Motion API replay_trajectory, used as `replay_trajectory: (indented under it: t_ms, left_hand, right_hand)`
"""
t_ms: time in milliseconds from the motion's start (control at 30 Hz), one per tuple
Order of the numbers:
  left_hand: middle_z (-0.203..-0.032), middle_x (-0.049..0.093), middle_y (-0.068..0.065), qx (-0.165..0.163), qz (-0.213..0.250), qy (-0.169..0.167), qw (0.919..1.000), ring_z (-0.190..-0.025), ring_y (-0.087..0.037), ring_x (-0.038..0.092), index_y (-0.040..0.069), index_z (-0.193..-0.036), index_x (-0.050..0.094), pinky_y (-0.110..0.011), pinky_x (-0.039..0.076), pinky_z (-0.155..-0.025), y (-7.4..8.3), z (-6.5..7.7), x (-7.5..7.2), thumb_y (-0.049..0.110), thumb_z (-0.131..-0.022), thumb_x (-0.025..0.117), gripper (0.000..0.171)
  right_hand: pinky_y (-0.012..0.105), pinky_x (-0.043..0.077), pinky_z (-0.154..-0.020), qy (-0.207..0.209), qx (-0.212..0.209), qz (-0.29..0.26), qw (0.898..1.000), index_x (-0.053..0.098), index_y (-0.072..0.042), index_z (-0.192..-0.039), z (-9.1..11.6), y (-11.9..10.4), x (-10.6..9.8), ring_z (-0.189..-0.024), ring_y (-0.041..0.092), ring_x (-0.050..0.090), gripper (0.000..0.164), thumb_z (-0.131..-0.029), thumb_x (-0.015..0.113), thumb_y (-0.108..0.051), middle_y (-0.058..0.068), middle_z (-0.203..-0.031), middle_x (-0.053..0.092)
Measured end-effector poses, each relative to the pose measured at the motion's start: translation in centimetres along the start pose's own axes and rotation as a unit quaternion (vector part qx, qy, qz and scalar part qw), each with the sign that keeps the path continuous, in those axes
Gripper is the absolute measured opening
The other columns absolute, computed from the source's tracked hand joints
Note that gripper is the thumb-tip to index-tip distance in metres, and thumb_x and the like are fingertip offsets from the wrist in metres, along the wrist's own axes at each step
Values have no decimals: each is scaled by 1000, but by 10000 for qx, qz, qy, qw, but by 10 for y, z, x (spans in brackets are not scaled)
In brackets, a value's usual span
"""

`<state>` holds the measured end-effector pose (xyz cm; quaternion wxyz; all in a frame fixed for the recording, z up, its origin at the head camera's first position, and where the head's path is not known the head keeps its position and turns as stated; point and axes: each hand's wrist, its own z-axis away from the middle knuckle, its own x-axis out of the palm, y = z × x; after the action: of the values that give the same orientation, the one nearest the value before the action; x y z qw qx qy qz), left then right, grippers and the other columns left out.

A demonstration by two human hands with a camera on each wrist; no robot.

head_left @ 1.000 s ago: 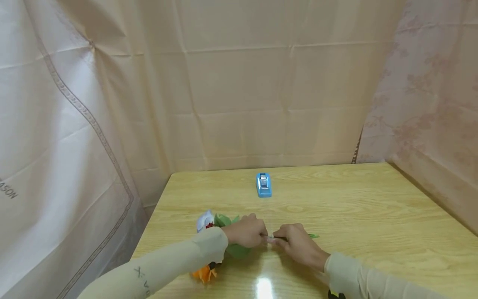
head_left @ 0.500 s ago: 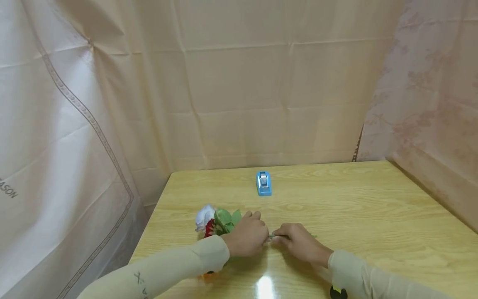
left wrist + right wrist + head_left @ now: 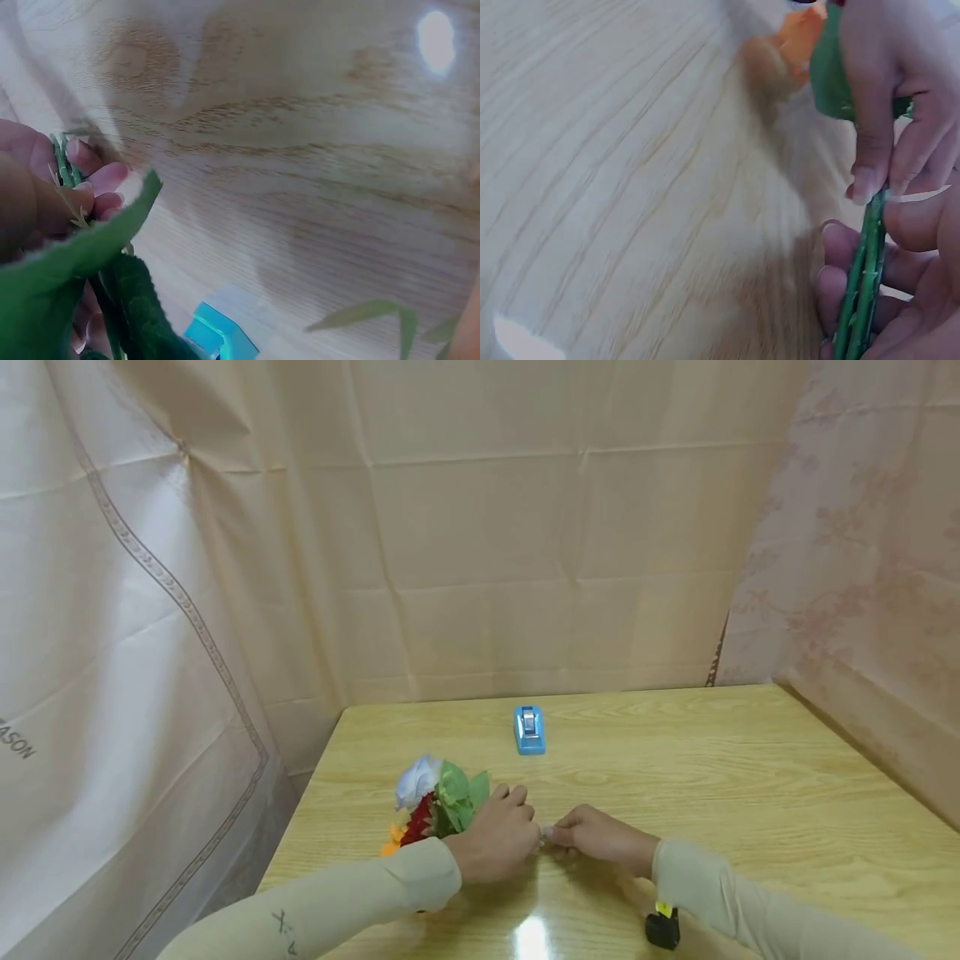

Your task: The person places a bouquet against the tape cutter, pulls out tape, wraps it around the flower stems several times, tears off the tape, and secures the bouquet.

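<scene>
My left hand [image 3: 497,833] grips a bunch of artificial flowers by the stems, just below the leaves. On its left side show a pale lilac rose [image 3: 418,782], a red flower [image 3: 417,821], an orange flower [image 3: 391,841] and green leaves [image 3: 455,793]. Close to its right, my right hand [image 3: 600,839] holds the lower stems. In the right wrist view several green stems [image 3: 866,285] run between its thumb and curled fingers, while the left thumb and forefinger pinch them higher up. A big leaf [image 3: 75,255] covers part of the left hand in the left wrist view.
A blue tape dispenser [image 3: 530,731] stands on the wooden table [image 3: 712,777] toward the back. Beneath the right sleeve shows a small black thing with yellow on it [image 3: 662,928]. Cloth curtains [image 3: 480,568] hang behind the table and at both sides.
The flower heads have turned upward and away, so the red flower and more leaves show above the left sleeve. The green stem ends right of my right hand have gone from sight.
</scene>
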<state>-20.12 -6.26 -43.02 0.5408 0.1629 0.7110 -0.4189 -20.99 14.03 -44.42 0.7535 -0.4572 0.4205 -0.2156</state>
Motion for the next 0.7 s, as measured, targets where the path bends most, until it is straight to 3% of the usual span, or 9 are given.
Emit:
replay_trajectory:
  t_ms: [200,300,400,500,567,700]
  left_hand:
    - [-82,64,10,15,-145,236,9996,-80,-14,35,28,-81,75,-31,28,-73,-1,2,2,43,-93,73,19]
    - [-81,63,10,17,-152,213,9997,-80,-14,35,29,-81,75,-31,27,-74,0,2,1,44,-94,72,20]
    - [-81,64,10,-24,47,110,9999,-79,-14,35,29,-83,76,-31,27,-73,0,0,1,43,-94,73,19]
    - [-80,65,12,-137,613,-25,9980,-77,-13,35,29,-87,80,-30,26,-72,-1,-3,0,41,-92,76,13]
    - [-77,64,14,-274,1191,-117,9924,-75,-12,35,28,-85,80,-29,27,-71,-3,-6,0,40,-93,76,14]
    - [-75,68,16,-551,2441,-359,9675,-73,-10,39,24,-80,81,-30,29,-73,-9,-11,-3,37,-96,72,23]
  right_hand:
    - [63,32,-105,-171,253,-235,9993,78,-2,-97,-2,-3,-4,-94,21,60,31,-105,58,-25,5,-90,72]
    - [58,35,-102,-123,304,-348,9989,76,-2,-100,-1,-3,-4,-93,22,61,27,-104,60,-23,5,-90,71]
    - [46,45,-92,-9,233,-448,9987,75,-1,-103,1,-1,-3,-89,21,63,24,-103,62,-20,6,-94,73]
    - [38,50,-83,173,184,-494,9985,75,0,-103,2,0,-2,-88,20,66,21,-101,65,-18,7,-95,75]
    - [39,52,-83,288,181,-495,9982,76,-1,-102,3,1,-2,-89,20,68,20,-100,66,-18,8,-95,76]
    - [45,51,-91,468,238,-473,9975,78,-3,-102,3,1,-2,-93,19,69,19,-98,70,-19,7,-96,77]
